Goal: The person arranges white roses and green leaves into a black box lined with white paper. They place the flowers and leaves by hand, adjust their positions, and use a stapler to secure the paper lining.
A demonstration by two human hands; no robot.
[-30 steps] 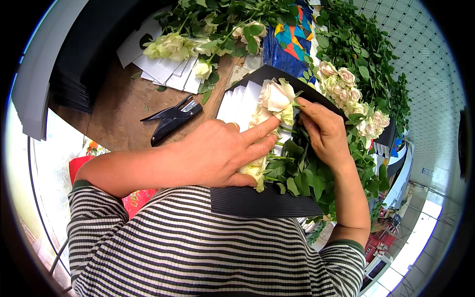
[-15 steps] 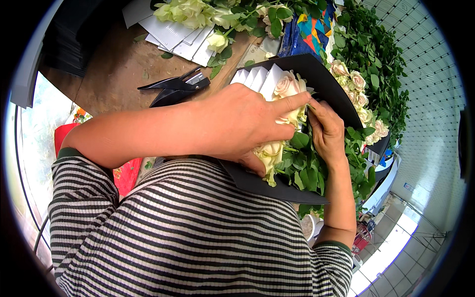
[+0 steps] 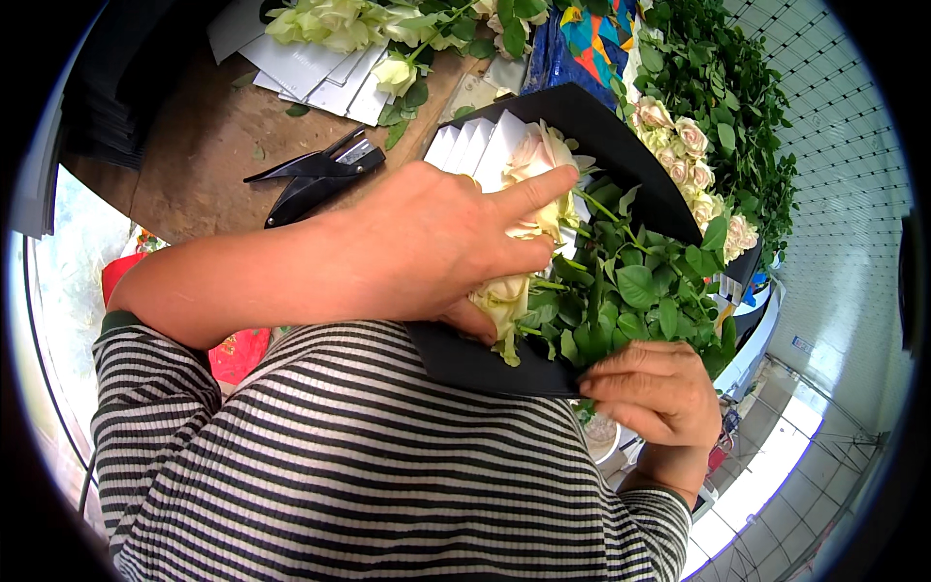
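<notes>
Head view: my left hand (image 3: 436,238) is resting half-open, fingers spread, over the rose blooms (image 3: 555,211), lightly holding them down. The bunch's long axis is running sideways from that hand, heads pointing left beneath my fingers, leafy stems (image 3: 635,286) stretching rightward just beyond my right hand (image 3: 659,388), which is pinching the black sheet's (image 3: 495,369) near edge.
</notes>
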